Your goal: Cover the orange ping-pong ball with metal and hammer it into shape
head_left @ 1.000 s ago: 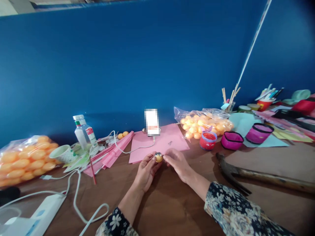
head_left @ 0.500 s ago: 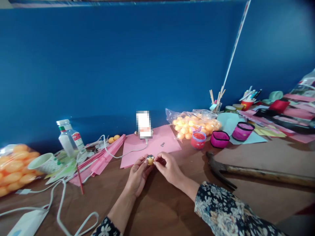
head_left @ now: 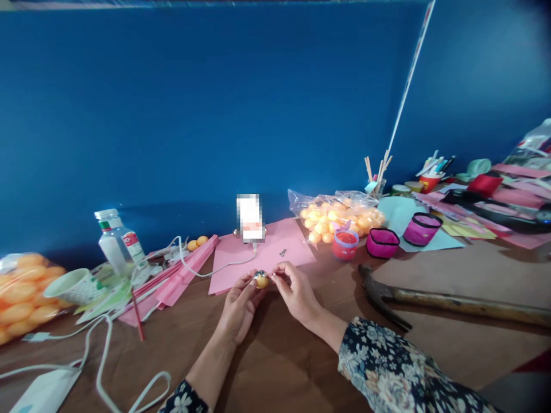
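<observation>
At lower centre of the head view, the left hand and right hand pinch a small orange ball between their fingertips, above the brown table. A dark bit on top of the ball is too small to identify. At the left edge a bag of orange balls is cut off, and the hammer handle runs out at right.

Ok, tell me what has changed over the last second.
Little has changed. Both hands keep the small orange ball pinched between their fingertips above the pink paper; left hand and right hand barely shifted. The camera swung slightly right. Hammer, bottle and bagged balls stayed put.
</observation>
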Available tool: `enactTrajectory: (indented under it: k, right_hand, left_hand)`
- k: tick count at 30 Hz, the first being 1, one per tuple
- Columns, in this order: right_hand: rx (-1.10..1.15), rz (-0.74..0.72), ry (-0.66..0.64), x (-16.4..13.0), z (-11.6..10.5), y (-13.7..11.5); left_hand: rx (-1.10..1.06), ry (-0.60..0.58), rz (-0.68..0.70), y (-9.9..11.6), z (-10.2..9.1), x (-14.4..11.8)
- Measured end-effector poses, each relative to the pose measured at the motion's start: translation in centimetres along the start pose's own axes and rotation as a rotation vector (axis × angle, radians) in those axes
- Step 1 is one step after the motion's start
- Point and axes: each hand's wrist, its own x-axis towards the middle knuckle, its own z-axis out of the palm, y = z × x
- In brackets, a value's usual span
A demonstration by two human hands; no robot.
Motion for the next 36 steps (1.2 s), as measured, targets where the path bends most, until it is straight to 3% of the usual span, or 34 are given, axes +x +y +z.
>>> enactTrajectory:
  k: [9, 28, 36]
  right_hand:
    - [-0.081, -0.019, -0.007, -0.04, -0.02, 0.01]
    - [0.02, 0.053, -0.034, 0.15, -0.01, -0.01]
    - [0.043, 0.074, -0.083, 0.19, 0.13, -0.04]
  left_hand:
    - [-0.011, 0.008, 0.006, 0.2, 0.35, -0.11]
    - [-0.038, 0.047, 0.033, -0.15, 0.29, -0.12]
    - [-0.02, 0.007, 0.04, -0.07, 0.3, -0.17]
